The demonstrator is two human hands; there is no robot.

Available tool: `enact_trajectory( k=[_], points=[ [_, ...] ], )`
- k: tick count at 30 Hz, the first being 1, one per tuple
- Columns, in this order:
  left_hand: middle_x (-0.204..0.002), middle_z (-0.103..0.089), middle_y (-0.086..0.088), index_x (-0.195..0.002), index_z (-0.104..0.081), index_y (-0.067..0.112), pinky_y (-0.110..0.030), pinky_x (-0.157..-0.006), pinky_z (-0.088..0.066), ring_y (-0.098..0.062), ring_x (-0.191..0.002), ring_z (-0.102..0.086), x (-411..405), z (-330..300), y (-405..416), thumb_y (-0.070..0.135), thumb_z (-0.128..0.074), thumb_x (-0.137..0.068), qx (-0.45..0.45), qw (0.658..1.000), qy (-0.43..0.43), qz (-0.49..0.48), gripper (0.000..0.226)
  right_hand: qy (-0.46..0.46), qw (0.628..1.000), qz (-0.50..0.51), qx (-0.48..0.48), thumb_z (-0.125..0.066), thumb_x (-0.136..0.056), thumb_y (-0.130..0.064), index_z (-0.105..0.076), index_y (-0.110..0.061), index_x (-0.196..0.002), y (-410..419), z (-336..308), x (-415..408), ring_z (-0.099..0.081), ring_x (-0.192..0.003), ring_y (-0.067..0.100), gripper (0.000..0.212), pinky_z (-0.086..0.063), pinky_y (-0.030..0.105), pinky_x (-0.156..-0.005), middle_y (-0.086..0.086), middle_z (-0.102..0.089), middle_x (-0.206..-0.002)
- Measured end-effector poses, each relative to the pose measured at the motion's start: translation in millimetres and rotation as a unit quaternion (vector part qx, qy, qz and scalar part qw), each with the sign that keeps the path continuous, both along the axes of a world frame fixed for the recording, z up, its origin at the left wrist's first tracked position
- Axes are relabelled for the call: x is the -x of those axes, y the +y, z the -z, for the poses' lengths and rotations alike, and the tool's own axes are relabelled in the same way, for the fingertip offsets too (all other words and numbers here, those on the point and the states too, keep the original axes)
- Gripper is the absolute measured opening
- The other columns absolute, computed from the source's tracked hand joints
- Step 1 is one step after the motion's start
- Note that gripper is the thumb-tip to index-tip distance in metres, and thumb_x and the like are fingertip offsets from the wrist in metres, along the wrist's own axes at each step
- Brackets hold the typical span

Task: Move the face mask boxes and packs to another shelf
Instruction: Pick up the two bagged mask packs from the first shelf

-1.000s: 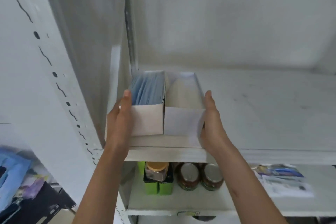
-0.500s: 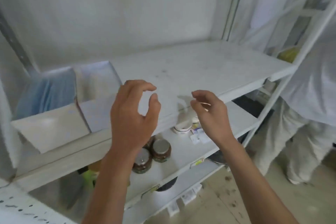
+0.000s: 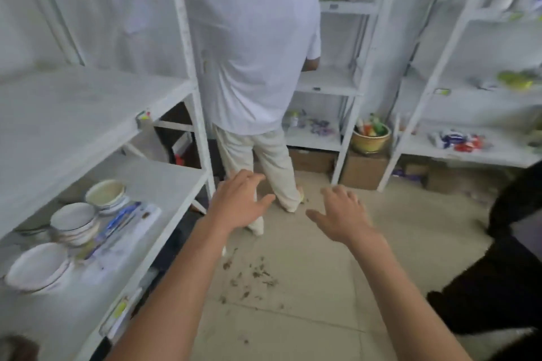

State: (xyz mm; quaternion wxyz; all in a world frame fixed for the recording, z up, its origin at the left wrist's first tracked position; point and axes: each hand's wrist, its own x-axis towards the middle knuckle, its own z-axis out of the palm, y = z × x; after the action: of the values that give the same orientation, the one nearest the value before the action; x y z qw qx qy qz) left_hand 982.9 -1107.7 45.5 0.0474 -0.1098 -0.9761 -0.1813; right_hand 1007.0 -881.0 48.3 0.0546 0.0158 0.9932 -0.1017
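No face mask box or pack is in view at this moment. My left hand [image 3: 239, 202] and my right hand [image 3: 341, 215] both hang in the air over the floor, palms down, fingers spread and relaxed, holding nothing. The white shelf [image 3: 88, 108] stands to my left, its upper board bare in the part I see.
A person in a white shirt [image 3: 252, 47] stands close ahead, back to me. Bowls [image 3: 73, 220] and a blue pack lie on the lower left shelf. More white racks [image 3: 457, 149] with goods line the far wall. Cardboard boxes [image 3: 363, 170] sit on the floor; a dark shape is at right.
My hands let go of the two mask boxes on the upper shelf and drew back empty. My view swung right, away from the boxes, toward the room and the floor.
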Motion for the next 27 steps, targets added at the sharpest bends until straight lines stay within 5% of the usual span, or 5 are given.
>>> enact_trajectory(
  k=[7, 18, 27],
  points=[
    [-0.154, -0.041, 0.001, -0.149, -0.041, 0.03, -0.047, -0.113, -0.032, -0.024, -0.141, -0.036, 82.1, 29.4, 129.3, 0.065, -0.048, -0.092, 0.008, 0.996, -0.03, 0.089, 0.067, -0.023, 0.991, 0.129, 0.002, -0.051, -0.091, -0.063, -0.039, -0.019, -0.146, 129.9, 22.8, 27.6, -0.039, -0.135, 0.036, 0.071, -0.037, 0.049, -0.109, 0.011, -0.042, -0.148],
    [-0.15, -0.042, 0.001, -0.149, -0.037, 0.03, -0.045, -0.11, -0.034, -0.023, -0.138, -0.037, 256.5, 59.2, 243.6, 0.079, -0.029, -0.083, 0.011, 0.984, 0.009, 0.18, 0.082, -0.024, 0.974, 0.221, 0.038, -0.047, -0.091, -0.067, -0.038, -0.022, -0.148, 226.9, 46.0, 169.4, -0.037, -0.136, 0.034, 0.073, -0.036, 0.047, -0.11, 0.009, -0.039, -0.149],
    [-0.153, -0.04, 0.003, -0.149, -0.036, 0.036, -0.046, -0.114, -0.031, -0.021, -0.142, -0.034, 380.2, 65.5, 384.1, 0.08, -0.036, -0.084, -0.029, 0.97, -0.017, 0.24, 0.078, -0.006, 0.952, 0.299, 0.057, -0.047, -0.091, -0.066, -0.04, -0.025, -0.148, 330.0, 39.6, 258.4, -0.037, -0.138, 0.031, 0.07, -0.035, 0.045, -0.113, 0.005, -0.038, -0.152]
  ],
)
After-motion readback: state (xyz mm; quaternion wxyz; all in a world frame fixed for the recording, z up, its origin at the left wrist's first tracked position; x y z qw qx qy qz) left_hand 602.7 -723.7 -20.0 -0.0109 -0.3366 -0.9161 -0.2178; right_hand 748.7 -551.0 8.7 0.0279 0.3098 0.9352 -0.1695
